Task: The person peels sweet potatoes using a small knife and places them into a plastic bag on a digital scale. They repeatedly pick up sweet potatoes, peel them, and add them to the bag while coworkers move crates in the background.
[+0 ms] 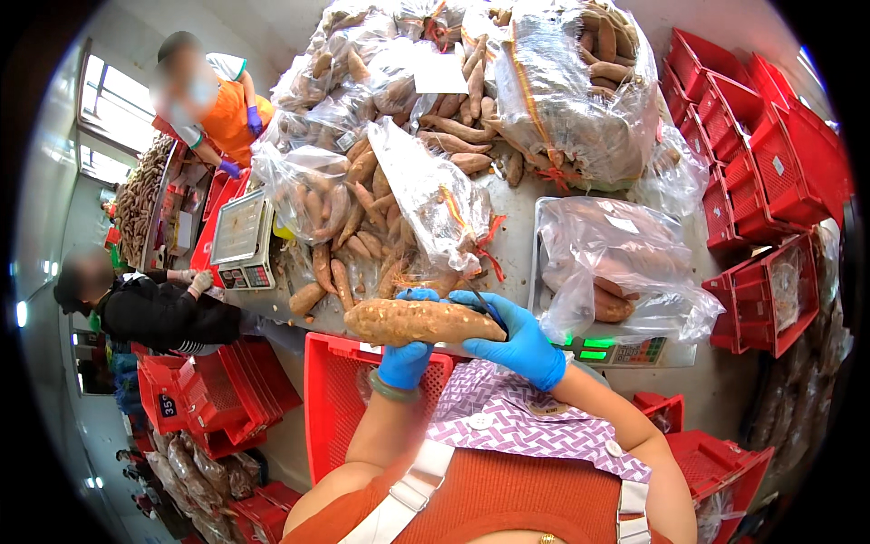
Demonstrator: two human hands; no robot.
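Note:
A large brown sweet potato [418, 322] lies level before my chest, over the table's near edge. My blue-gloved left hand [406, 357] holds it from below and behind, with the thumb on the near side. At its right end is my blue-gloved right hand [520, 340], fingers touching the potato. A dark thin tool [484, 304] sticks out of that hand; whether it is a knife or scissors I cannot tell. Beyond my hands, loose sweet potatoes [367, 224] are heaped beside a clear plastic bag [428, 183] with red ties.
A bagged load of sweet potatoes [612, 251] sits on a lit scale [612, 351] at right. Another scale [241, 234] stands left. A red crate [333, 408] is below my left arm; red crates [741, 136] are stacked right. Two people [228, 115] [170, 309] are at left.

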